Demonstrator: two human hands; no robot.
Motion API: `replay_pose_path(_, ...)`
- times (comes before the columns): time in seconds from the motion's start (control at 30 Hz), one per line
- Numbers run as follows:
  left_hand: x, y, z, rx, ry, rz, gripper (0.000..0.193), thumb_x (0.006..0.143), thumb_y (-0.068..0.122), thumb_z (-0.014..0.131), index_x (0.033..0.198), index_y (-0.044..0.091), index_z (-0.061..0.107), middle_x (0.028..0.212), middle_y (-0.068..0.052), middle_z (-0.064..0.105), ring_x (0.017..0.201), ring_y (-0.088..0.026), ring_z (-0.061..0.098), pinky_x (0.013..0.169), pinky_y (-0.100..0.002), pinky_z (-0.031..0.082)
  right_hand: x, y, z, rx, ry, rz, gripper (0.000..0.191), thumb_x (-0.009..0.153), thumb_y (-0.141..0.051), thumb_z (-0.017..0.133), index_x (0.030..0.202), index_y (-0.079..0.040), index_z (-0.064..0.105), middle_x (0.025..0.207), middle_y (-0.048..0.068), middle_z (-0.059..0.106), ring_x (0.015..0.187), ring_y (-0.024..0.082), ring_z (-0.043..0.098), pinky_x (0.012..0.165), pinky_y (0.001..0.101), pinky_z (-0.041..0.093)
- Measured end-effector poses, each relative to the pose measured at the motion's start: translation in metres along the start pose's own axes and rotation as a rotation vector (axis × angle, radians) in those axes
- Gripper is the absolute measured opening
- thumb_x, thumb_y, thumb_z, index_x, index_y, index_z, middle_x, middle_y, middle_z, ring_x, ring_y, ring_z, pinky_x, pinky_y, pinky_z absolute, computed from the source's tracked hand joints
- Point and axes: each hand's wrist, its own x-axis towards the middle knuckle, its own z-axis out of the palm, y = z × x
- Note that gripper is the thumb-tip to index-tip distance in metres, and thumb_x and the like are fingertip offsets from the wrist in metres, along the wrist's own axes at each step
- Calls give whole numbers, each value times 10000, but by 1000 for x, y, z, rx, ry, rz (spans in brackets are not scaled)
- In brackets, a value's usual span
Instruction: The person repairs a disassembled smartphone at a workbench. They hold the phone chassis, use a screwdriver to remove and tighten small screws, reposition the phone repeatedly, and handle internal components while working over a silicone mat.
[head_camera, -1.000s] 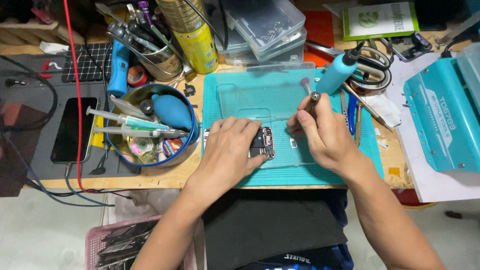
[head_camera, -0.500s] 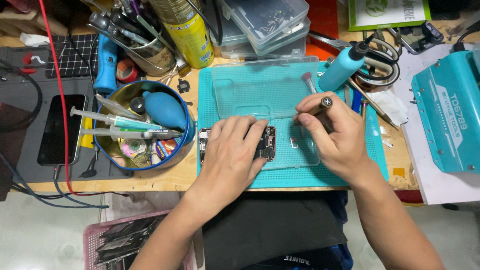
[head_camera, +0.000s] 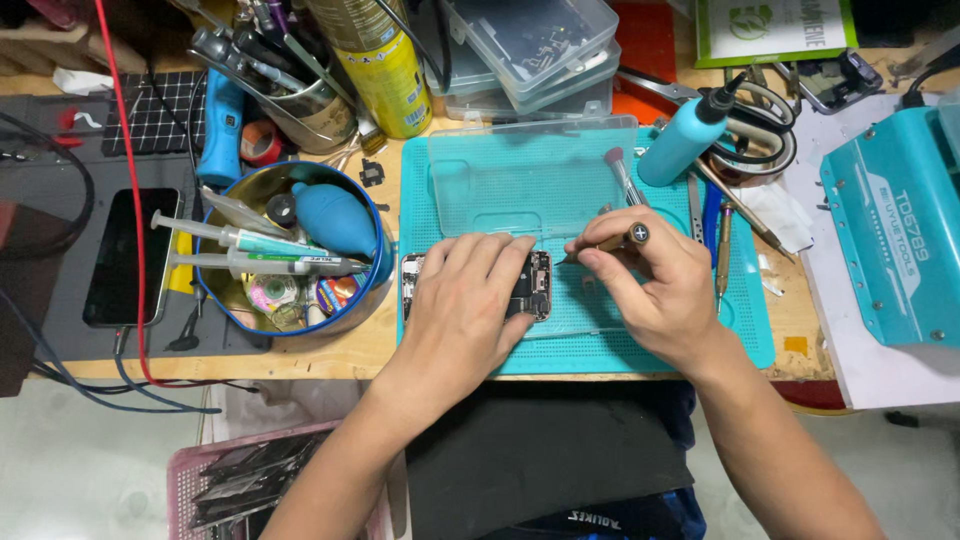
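Note:
An opened phone (head_camera: 532, 285) with its insides showing lies on a teal work mat (head_camera: 740, 330). My left hand (head_camera: 470, 300) lies flat over most of it and holds it down. My right hand (head_camera: 655, 275) grips a small screwdriver (head_camera: 610, 241) by its handle, tip aimed left at the phone's right edge. A clear plastic tray (head_camera: 530, 175) rests on the mat just behind both hands.
A round blue tin (head_camera: 380, 262) holding syringes and a blue air blower sits left of the mat. A black phone (head_camera: 125, 255) lies far left on a dark mat. A teal bottle (head_camera: 685, 138), loose tools, a yellow can (head_camera: 385, 75), clear boxes and a teal machine (head_camera: 895, 235) surround the mat.
My right hand has turned the screwdriver from upright to nearly level, tip toward the phone. The left hand stays on the phone. The camera view has shifted slightly.

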Motion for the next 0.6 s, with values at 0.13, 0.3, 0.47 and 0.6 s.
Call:
replay_pose_path(0.13, 0, -10, 2, -54, -18, -10, 666, 722, 228, 871, 1281, 0, 589, 1164, -155, 670, 1132, -329, 612, 1000, -481, 422, 2, -2, 1, 50, -11, 68, 76, 992, 41, 631, 1066, 29, 638, 1056, 102, 683, 961, 189, 716, 834, 296, 607)
replay_pose_path(0.3, -4, -17, 0, -73, -16, 6, 701, 720, 240, 873, 1299, -31, 584, 1207, -190, 672, 1170, -349, 611, 1024, -475, 428, 10, -7, -2, -146, -141, 109, 133, 959, -32, 610, 1078, 5, 657, 940, 110, 608, 772, 226, 660, 701, 327, 542)
replay_pose_path(0.47, -7, -19, -3, -58, -19, 1, 742, 683, 234, 883, 1304, -38, 581, 1207, -197, 675, 1172, -356, 611, 1026, -478, 426, 24, 0, 11, -447, -325, -88, 276, 793, -140, 763, 1048, -40, 728, 915, 121, 648, 753, 335, 658, 645, 438, 525)
replay_pose_path(0.6, -5, -21, -1, -57, -20, 1, 753, 675, 234, 893, 1306, -35, 583, 1171, -189, 682, 1148, -350, 620, 1015, -475, 433, 32, 6, 18, -520, -406, -116, 193, 759, -141, 780, 921, -43, 745, 853, 114, 653, 689, 356, 662, 620, 465, 542)
